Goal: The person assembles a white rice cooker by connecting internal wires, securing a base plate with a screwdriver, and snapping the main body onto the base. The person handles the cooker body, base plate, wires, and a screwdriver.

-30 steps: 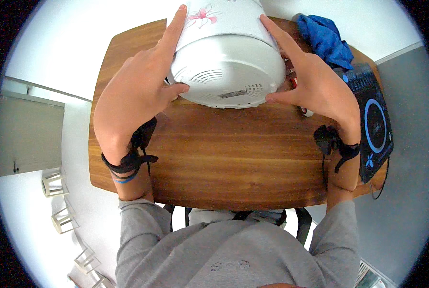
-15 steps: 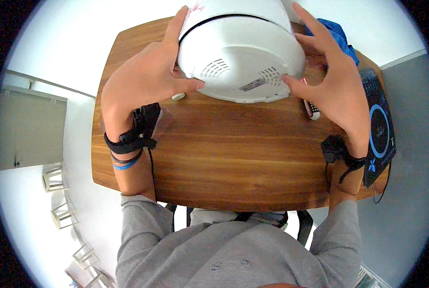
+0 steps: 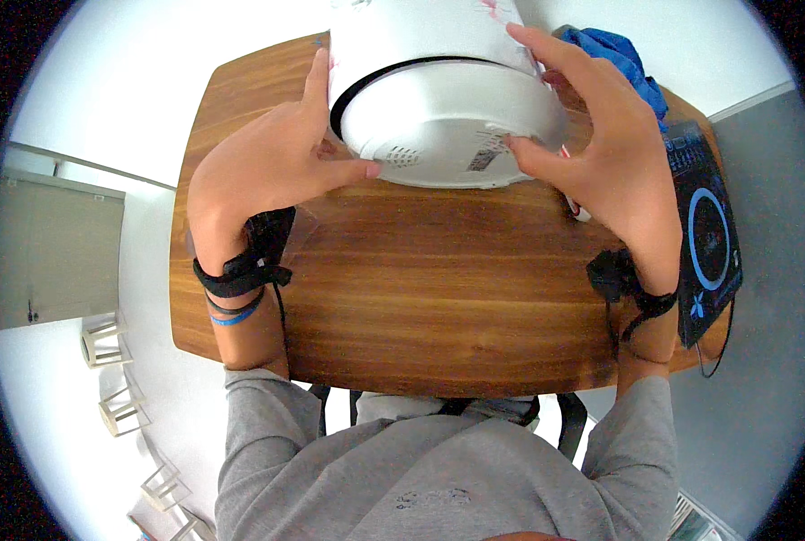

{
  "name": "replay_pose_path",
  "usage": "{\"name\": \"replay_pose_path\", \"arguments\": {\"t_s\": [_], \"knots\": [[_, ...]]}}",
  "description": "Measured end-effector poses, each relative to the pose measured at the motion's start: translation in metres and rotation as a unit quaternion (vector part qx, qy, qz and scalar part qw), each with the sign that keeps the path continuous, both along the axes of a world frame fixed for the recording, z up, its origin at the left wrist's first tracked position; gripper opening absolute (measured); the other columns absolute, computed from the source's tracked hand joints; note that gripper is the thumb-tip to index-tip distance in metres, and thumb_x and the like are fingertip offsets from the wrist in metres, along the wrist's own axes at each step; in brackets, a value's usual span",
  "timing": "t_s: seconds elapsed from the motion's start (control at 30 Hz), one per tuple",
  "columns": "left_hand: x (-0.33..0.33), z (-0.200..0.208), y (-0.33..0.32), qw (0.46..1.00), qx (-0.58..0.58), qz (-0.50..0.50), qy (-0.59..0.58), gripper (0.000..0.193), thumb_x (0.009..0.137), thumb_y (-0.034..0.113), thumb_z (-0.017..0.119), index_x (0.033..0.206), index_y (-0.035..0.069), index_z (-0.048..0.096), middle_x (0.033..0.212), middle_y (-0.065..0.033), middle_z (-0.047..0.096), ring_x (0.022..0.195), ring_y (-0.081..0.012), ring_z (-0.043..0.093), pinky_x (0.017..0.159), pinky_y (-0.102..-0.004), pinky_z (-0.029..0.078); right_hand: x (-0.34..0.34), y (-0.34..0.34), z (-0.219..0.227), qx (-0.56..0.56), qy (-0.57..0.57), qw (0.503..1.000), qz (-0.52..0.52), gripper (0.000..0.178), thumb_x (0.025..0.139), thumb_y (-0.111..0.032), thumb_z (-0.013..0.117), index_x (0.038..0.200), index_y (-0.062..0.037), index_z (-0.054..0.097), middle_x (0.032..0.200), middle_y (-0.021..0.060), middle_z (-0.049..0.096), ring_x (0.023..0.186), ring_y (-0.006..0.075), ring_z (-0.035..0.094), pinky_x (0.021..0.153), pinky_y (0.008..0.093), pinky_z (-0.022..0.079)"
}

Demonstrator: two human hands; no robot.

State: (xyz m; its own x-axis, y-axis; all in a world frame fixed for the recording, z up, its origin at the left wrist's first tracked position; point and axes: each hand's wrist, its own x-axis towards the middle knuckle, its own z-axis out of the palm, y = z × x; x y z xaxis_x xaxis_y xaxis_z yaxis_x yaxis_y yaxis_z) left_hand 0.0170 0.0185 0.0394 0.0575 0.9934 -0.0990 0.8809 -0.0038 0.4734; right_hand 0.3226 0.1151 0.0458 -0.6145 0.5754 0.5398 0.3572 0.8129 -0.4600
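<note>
A white rice cooker (image 3: 429, 95) with a pink floral print is tilted at the far side of the table, its vented, labelled underside facing me. My left hand (image 3: 263, 162) grips its left side, the thumb against the base edge and the fingers up along the wall. My right hand (image 3: 614, 149) holds the right side, thumb by the vents and fingers spread on the body. Partly hidden below the right hand lies a small white object with red on it (image 3: 578, 210). The cooker's top is out of the picture.
A black induction cooktop (image 3: 709, 239) with a blue ring and a cord sits at the table's right edge. Behind it is a blue cloth or bag (image 3: 614, 56). The wooden table (image 3: 439, 298) spans the middle. Several white stools (image 3: 105, 347) stand along the left wall.
The rice cooker has turned and shifted slightly, showing more of its printed side and less of its base. My right hand has moved left with it; my left fingers are a little lower.
</note>
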Motion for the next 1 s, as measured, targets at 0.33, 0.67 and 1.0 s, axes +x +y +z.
{"name": "replay_pose_path", "arguments": {"t_s": [0.33, 0.67, 1.0], "knots": [[0.004, 0.003, -0.009, 0.971, 0.199, -0.048, 0.121, 0.117, 0.086, 0.033, 0.092, 0.166, -0.011, 0.018, 0.130, -0.0344, 0.069, 0.121, -0.0459, 0.071, 0.104, -0.0454, 0.057, -0.012, 0.009, -0.010, 0.140, -0.004, 0.990, 0.021, 0.070, 0.080, -0.024, 0.094, 0.143, -0.0114, 0.068, 0.127, 0.0120, 0.072, 0.116, 0.0330, 0.066, 0.105, 0.0390, 0.052], [0.075, 0.062, -0.012, 0.981, 0.140, 0.041, 0.127, 0.124, 0.079, 0.036, 0.097, 0.170, -0.002, 0.023, 0.158, -0.0389, 0.045, 0.145, -0.0481, 0.053, 0.120, -0.0456, 0.047, -0.009, 0.009, 0.000, 0.024, -0.126, 0.992, 0.019, 0.095, 0.083, -0.027, 0.094, 0.161, -0.0081, 0.044, 0.151, 0.0213, 0.056, 0.141, 0.0363, 0.055, 0.120, 0.0409, 0.046], [0.000, 0.007, -0.011, 0.958, 0.239, -0.035, 0.158, 0.115, 0.084, 0.043, 0.094, 0.161, -0.009, 0.027, 0.131, -0.0401, 0.067, 0.119, -0.0486, 0.073, 0.100, -0.0495, 0.060, -0.014, 0.023, -0.028, 0.047, 0.022, 0.996, 0.071, 0.064, 0.081, -0.022, 0.094, 0.135, -0.0084, 0.064, 0.137, 0.0125, 0.062, 0.122, 0.0334, 0.062, 0.106, 0.0406, 0.053]]}}
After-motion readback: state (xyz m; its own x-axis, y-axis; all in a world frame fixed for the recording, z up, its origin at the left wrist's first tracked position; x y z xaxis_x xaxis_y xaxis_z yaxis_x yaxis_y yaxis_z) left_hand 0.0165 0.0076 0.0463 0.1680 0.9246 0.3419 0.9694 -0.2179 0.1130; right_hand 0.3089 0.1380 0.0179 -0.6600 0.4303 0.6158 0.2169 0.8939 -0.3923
